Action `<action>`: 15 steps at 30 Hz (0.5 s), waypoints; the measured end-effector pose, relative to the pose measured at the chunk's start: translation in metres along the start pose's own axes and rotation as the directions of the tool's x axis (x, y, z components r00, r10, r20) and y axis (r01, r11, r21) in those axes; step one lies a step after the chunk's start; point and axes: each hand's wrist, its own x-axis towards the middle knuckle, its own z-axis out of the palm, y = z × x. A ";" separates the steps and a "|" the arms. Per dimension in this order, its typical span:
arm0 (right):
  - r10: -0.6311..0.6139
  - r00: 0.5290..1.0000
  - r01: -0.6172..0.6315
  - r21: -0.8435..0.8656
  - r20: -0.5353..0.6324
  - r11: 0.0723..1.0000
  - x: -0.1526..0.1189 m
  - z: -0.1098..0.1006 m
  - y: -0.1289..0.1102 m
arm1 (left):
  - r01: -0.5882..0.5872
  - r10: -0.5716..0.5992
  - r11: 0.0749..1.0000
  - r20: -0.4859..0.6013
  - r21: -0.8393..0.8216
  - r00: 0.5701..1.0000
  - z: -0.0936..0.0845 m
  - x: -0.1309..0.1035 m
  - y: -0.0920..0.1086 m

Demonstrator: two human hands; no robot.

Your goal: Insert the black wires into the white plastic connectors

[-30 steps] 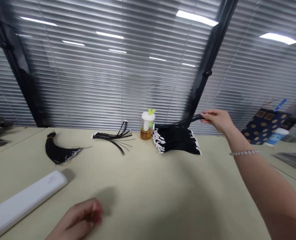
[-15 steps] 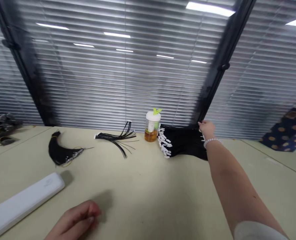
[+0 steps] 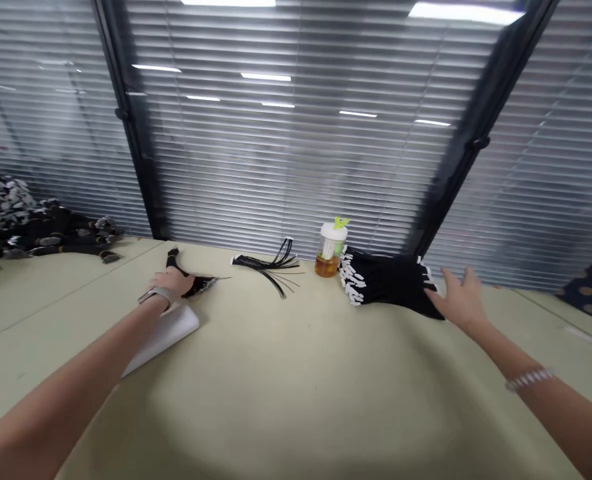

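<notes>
My left hand [image 3: 173,281], with a grey band at its wrist, is closed over the middle of a bundle of black wires [image 3: 196,287]. The bundle's tied end rises behind the hand and its metal-tipped end points right; the fingertips are partly hidden. My right hand [image 3: 459,299] has its thumb and fingers apart, at the right end of a broad stack of black wires [image 3: 391,277]. White connectors line both ends of that stack, which lies flat on the table. A beaded bracelet circles the right forearm.
A lidded cup [image 3: 327,257] of amber liquid touches or nearly touches the stack. Loose black wires [image 3: 269,265] lie left of it. A long white case [image 3: 169,333] is partly under my left arm. More wire bundles [image 3: 61,233] are heaped far left. Window blinds [image 3: 296,147] stand behind.
My left hand has gone forward from the front of the table to the wire bundle. My right hand has let go of the stack's far corner and drawn slightly back. The view has turned left.
</notes>
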 end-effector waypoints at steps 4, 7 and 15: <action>-0.139 0.990 0.139 0.001 0.021 0.990 -0.077 -0.010 -0.004 | -0.023 0.014 0.996 0.098 0.087 0.995 0.012 -0.016 0.009; -0.206 0.977 0.203 0.061 0.048 0.977 -0.125 -0.017 -0.023 | -0.196 0.172 0.975 0.200 0.105 0.964 0.022 -0.035 0.024; -0.416 0.860 0.326 0.307 0.295 0.894 -0.233 -0.094 -0.120 | -0.515 0.470 0.851 0.289 0.101 0.834 0.051 -0.092 0.049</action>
